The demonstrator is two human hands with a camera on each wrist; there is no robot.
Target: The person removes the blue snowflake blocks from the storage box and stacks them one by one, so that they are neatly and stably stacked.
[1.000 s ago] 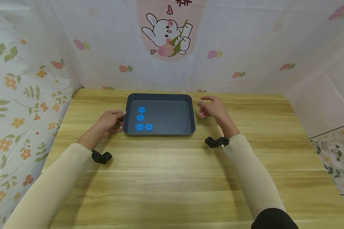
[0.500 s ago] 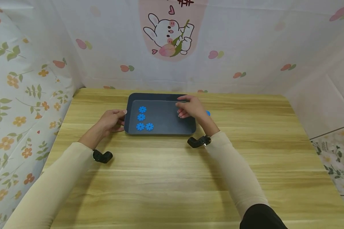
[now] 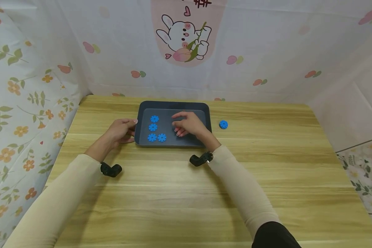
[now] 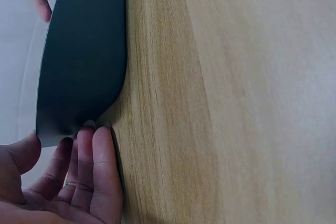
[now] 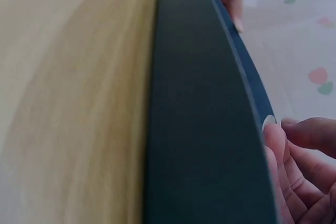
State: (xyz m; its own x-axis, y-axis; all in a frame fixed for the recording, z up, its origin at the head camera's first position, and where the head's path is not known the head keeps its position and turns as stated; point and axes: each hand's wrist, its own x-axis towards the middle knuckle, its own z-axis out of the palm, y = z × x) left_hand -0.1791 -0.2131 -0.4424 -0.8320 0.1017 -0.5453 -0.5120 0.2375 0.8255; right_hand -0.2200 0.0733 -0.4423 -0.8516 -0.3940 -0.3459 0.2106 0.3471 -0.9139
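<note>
Right hand (image 3: 189,124) has moved left over the tray (image 3: 173,104), forearm (image 3: 241,182) slanting inward.

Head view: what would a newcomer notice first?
Four blue discs make an L at left in the tray; another disc, perhaps stacked, lies on the table right of it. The left hand grips the tray's left end; the right hand is over its right half.

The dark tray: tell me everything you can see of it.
The tray is dark grey-blue, rectangular and round-cornered, with raised walls; metal or plastic, I cannot tell. It lies open side up on the wooden table, four blue notched discs inside near its left end. The left hand holds its left edge; the right hand is over it.
</note>
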